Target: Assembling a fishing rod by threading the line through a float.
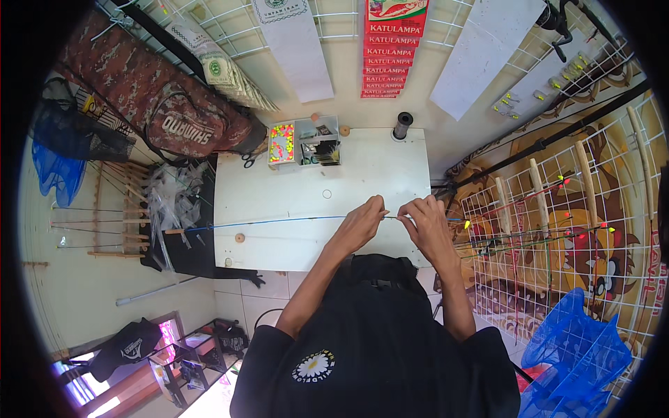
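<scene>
A thin blue fishing rod (279, 221) lies crosswise over the white table, its light wooden handle (174, 231) reaching past the left edge. Beyond my right hand the rod shows again near a small yellow tip piece (467, 224). My left hand (361, 224) pinches the rod near the table's front, fingertips closed. Just to its right, my right hand (426, 221) is closed too, thumb and fingers pressed together at the rod. A short thin stretch shows between both sets of fingertips; any thread there is too small to make out.
On the white table (279, 188) stand a box of bright beads (281, 145), a tray of small packets (320, 150), scissors (249, 160) and a black cylinder (402, 125). Rods with floats hang on the white wire rack (516, 258) at right. Plastic bags (174, 198) hang left.
</scene>
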### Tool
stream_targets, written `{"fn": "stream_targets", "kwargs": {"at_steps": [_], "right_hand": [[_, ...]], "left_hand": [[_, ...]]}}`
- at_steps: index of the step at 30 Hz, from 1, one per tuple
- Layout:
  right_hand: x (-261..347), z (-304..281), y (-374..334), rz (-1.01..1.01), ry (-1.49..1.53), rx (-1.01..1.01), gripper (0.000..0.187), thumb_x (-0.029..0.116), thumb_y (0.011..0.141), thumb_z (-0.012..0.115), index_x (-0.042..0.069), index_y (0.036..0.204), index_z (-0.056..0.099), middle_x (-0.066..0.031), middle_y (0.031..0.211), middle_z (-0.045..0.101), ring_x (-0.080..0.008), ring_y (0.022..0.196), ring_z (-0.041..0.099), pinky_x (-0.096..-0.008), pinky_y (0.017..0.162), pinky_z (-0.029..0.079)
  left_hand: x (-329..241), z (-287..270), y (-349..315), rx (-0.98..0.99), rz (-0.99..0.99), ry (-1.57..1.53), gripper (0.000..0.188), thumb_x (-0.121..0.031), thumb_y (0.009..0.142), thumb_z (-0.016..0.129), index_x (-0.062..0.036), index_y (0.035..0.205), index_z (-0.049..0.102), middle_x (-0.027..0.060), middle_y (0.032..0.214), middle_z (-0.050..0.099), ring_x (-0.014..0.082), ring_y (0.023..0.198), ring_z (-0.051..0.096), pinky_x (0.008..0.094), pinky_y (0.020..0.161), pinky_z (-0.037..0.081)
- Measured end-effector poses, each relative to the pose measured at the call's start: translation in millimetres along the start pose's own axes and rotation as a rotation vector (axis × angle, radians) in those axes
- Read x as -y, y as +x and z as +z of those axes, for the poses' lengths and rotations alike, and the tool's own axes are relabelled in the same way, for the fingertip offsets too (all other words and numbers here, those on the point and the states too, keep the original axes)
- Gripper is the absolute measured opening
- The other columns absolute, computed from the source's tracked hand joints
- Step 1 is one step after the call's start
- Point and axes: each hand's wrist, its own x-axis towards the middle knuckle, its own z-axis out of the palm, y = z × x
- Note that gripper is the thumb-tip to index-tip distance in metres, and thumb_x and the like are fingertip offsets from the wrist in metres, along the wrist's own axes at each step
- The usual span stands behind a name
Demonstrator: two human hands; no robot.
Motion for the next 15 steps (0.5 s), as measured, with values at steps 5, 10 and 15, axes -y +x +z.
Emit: {"fn": "stream_targets", "kwargs": {"at_steps": [5, 10, 15], "right_hand": [[0.7, -0.1, -4.3, 0.009, 0.012, 0.068, 0.012, 0.015, 0.083, 0.068, 0.008, 0.089, 0.061, -0.0054, 0.08, 0.062, -0.0239, 0.081, 0.05, -0.0373, 0.076, 0.037], [7.3, -7.7, -4.8, 0.069, 0.046, 0.189, 0.012, 0.014, 0.084, 0.066, 0.006, 0.088, 0.058, -0.0084, 0.073, 0.062, -0.0264, 0.078, 0.051, -0.0391, 0.074, 0.039], [7.5, -7.5, -3.7, 0.119, 0.049, 0.184, 0.009, 0.012, 0.085, 0.064, 0.005, 0.087, 0.059, -0.0106, 0.071, 0.062, -0.0286, 0.077, 0.052, -0.0406, 0.073, 0.04]], "left_hand": [[3.6, 5.4, -2.7, -0.005, -0.014, -0.071, 0.019, -0.015, 0.098, 0.049, 0.0005, 0.093, 0.038, 0.022, 0.08, 0.056, 0.0434, 0.078, 0.055, 0.0471, 0.069, 0.042], [2.8, 1.2, -2.9, 0.034, -0.054, -0.081, 0.02, -0.015, 0.097, 0.051, 0.0007, 0.094, 0.039, 0.0216, 0.08, 0.057, 0.042, 0.077, 0.056, 0.0464, 0.068, 0.042], [10.3, 0.6, -10.1, -0.027, -0.075, -0.188, 0.02, -0.016, 0.095, 0.056, 0.001, 0.095, 0.046, 0.0179, 0.083, 0.06, 0.0326, 0.072, 0.059, 0.0407, 0.066, 0.045]]}}
